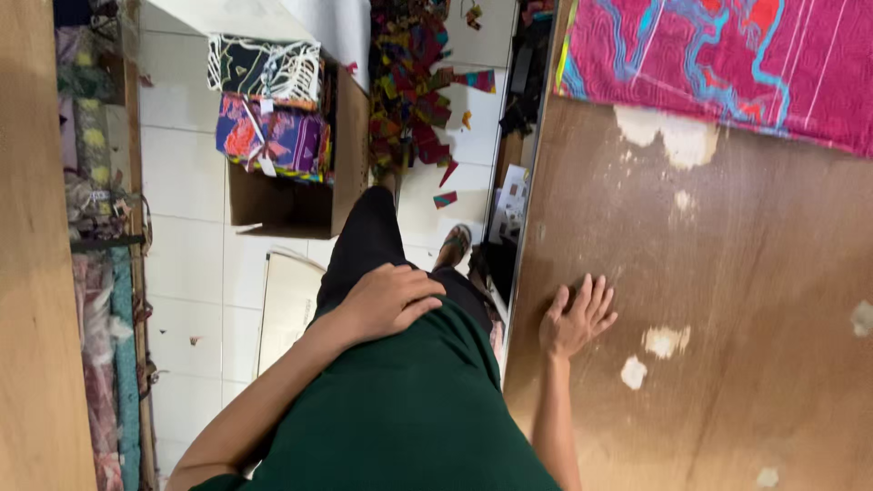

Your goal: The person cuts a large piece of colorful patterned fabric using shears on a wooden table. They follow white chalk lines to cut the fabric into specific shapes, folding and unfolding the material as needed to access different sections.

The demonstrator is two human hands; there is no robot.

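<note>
My right hand (pixel 575 318) lies flat, fingers spread, on the near left edge of a worn brown wooden table (pixel 727 273). It holds nothing. My left hand (pixel 386 300) rests on my thigh, at the hem of my dark green shirt (pixel 400 409) and over black trousers (pixel 368 236), with fingers loosely curved and nothing in it. A pink cloth with blue wavy lines (pixel 727 55) is spread over the far end of the table, well away from both hands.
An open cardboard box (pixel 291 205) on the white tiled floor holds folded patterned fabrics (pixel 268 136). Colourful fabric scraps (pixel 414 82) lie beyond it. A wooden panel (pixel 36 273) and hanging cloths (pixel 105 273) line the left side.
</note>
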